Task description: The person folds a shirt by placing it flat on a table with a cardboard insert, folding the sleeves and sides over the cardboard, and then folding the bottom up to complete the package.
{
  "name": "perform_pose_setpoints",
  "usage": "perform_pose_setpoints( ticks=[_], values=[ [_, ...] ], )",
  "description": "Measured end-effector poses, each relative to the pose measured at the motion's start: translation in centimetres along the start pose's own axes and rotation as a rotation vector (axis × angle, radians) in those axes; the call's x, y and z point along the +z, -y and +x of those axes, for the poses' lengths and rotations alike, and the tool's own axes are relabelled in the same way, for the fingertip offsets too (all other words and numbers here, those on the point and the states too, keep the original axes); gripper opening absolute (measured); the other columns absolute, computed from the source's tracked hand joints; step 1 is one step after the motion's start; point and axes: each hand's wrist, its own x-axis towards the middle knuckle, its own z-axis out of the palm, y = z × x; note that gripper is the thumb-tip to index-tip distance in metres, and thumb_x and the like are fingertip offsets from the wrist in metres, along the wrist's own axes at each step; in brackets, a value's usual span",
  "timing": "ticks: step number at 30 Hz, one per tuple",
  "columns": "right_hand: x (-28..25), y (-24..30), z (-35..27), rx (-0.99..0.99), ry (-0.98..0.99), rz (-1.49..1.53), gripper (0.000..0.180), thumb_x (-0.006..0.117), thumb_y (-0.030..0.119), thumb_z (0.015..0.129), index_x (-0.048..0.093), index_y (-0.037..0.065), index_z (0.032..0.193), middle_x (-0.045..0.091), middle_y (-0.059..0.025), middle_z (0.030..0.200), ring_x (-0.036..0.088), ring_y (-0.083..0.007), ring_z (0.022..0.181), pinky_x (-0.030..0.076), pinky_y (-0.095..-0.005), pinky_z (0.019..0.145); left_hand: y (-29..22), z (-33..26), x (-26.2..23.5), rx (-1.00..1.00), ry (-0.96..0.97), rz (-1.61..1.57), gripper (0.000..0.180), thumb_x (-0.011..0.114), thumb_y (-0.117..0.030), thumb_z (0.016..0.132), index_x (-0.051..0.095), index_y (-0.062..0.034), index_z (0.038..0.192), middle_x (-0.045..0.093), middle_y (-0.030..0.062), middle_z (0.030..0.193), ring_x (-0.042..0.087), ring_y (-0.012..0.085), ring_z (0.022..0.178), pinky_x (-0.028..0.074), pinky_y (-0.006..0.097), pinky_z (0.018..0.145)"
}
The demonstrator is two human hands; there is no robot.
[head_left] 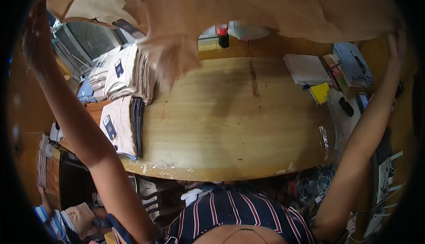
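Both my arms are raised high, spreading a tan garment (248, 5) across the top of the view above a wooden table (221, 124). My left hand (35, 40) grips the garment's left edge. My right hand (394, 40) holds its right edge. A loose part of the cloth (172, 58) hangs down blurred over the table's far left. Two stacks of folded light garments (121, 98) with dark tags lie on the table's left side.
A dark bottle with a red cap (222, 35) stands at the table's far edge. A white pad (305, 68), a yellow block (320, 92), folded blue cloth (353, 63) and a phone (363, 99) lie at the right. Another person's arm (46, 202) shows at lower left.
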Motion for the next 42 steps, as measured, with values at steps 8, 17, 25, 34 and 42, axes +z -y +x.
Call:
perform_pose_setpoints(
  ticks=[8,17,25,34,42],
  values=[
    [-6.0,-5.0,-23.3,0.451,0.503,-0.033,0.018,0.039,0.017,0.082,0.042,0.006,0.068,0.050,-0.0096,0.089,0.043,-0.0242,0.101,0.027,-0.0380,0.094,-0.8,-18.5,-18.4,0.802,-0.355,1.536,0.035,0.040,-0.006,0.084,0.036,-0.0043,0.119,0.032,0.0124,0.127,0.033,0.0246,0.116,0.028,0.031,0.096],
    [-12.4,-13.2,-40.3,1.222,0.179,-0.359,0.015,0.040,0.011,0.086,0.054,0.012,0.090,0.049,-0.0042,0.100,0.046,-0.0145,0.089,0.040,-0.0260,0.077,-1.6,-41.2,-33.4,0.349,-1.600,2.787,0.029,0.044,0.002,0.078,0.050,-0.0054,0.105,0.027,0.0168,0.128,0.035,0.0320,0.112,0.027,0.034,0.095],
    [-9.7,-7.0,-45.3,1.159,0.260,-0.618,0.040,0.047,-0.005,0.075,0.045,0.009,0.112,0.046,-0.0064,0.110,0.047,-0.0132,0.085,0.044,-0.0217,0.059,8.7,-39.5,-28.5,-0.712,-1.555,2.940,0.052,0.061,-0.025,0.067,0.044,-0.0124,0.115,0.034,0.0144,0.123,0.034,0.0328,0.107,0.026,0.041,0.092],
    [-16.4,-6.7,-44.5,0.583,0.618,-1.692,0.041,0.050,0.004,0.076,0.044,0.011,0.117,0.045,-0.0164,0.115,0.050,-0.0285,0.096,0.041,-0.0361,0.079,6.3,-39.0,-32.0,-0.199,-1.957,3.061,0.040,0.058,-0.021,0.072,0.048,-0.0134,0.110,0.037,0.0110,0.122,0.034,0.0315,0.111,0.025,0.047,0.091],
    [-8.9,-11.6,-47.0,0.473,0.790,-1.643,0.040,0.042,0.027,0.085,0.037,0.020,0.124,0.025,-0.0037,0.135,0.022,-0.0257,0.124,0.019,-0.0484,0.096,2.4,-38.2,-32.0,-0.741,-2.181,2.990,0.048,0.050,-0.037,0.076,0.041,-0.0184,0.119,0.030,0.0060,0.131,0.024,0.0275,0.121,0.016,0.055,0.093]
  ],
)
